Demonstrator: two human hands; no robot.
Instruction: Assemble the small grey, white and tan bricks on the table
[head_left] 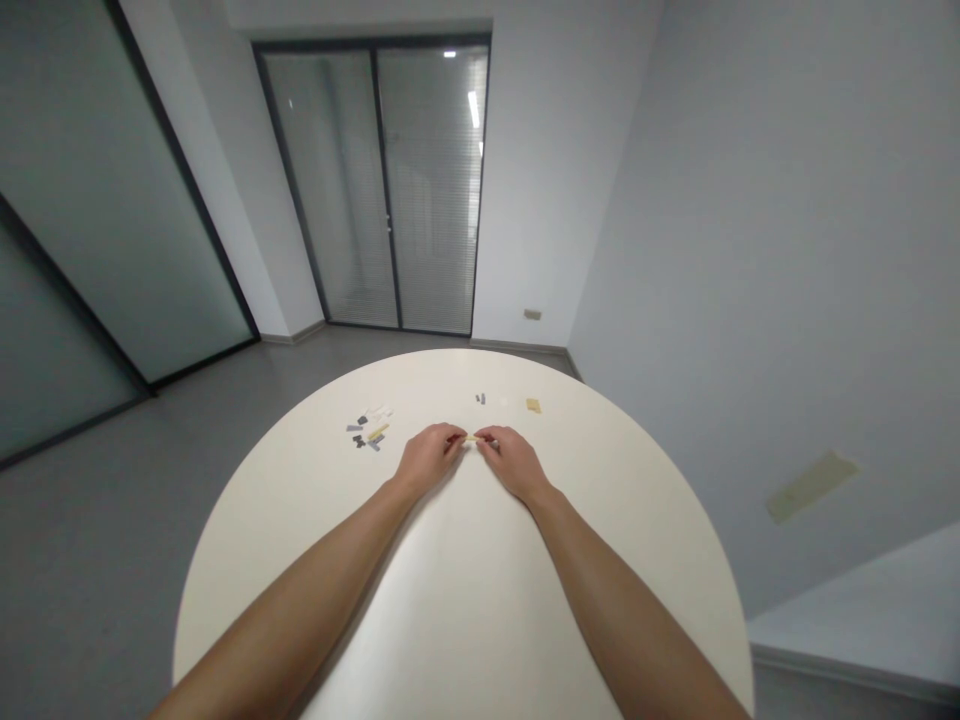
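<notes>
Left forearm and right forearm reach in from the lower corners, wrists angled inward. Left hand and right hand meet above the middle of the round white bench, curled downward, both grasping a small pale yellow piece between them. A cluster of small grey, black and yellow pieces lies left of the hands; a small grey piece and a tan piece lie just ahead, apart.
</notes>
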